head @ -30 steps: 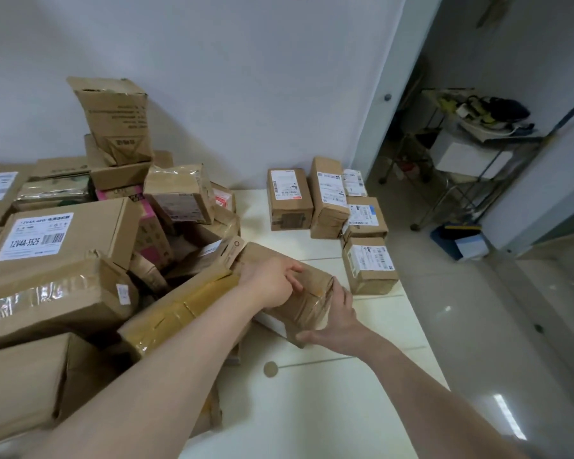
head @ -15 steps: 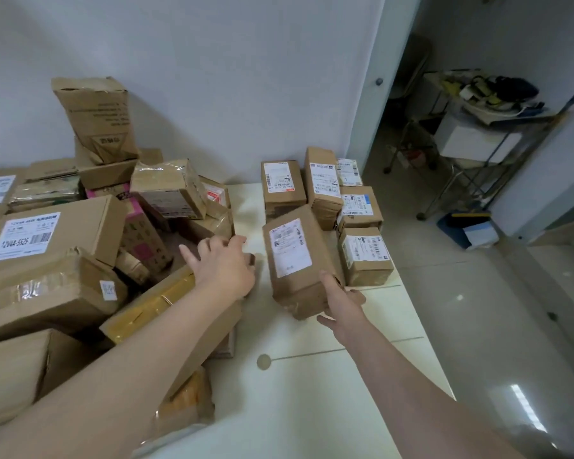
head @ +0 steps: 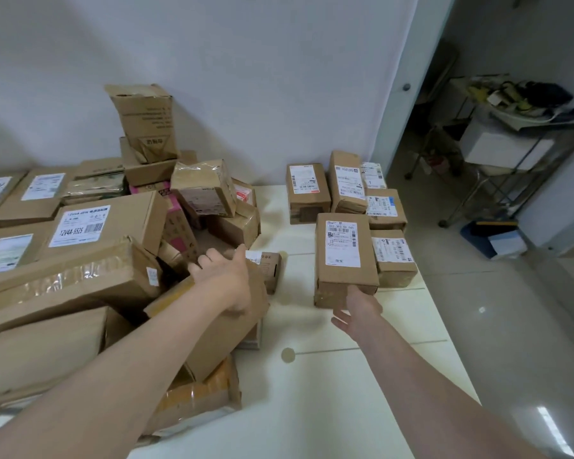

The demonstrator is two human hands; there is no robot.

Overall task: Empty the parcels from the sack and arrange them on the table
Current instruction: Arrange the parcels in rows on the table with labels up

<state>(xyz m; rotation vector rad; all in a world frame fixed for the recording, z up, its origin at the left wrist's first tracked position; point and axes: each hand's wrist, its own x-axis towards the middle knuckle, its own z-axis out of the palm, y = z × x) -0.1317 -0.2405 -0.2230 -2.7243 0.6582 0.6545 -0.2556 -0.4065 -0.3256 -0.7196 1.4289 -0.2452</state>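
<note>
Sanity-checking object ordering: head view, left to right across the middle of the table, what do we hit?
box marked 12V4A-5525 → left hand → box with the long white label → smaller labelled box → blue bin on the floor. The right hand is left out, since it overlaps the long-label box.

free: bare desk (head: 338, 395) front, middle strip | blocked left: parcel heap (head: 90, 279) | blocked far right: labelled parcel group (head: 345, 190)

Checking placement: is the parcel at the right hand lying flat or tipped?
Lying flat, label up. The parcel sits on the table, white label facing up; the right hand touches its near end.
</note>
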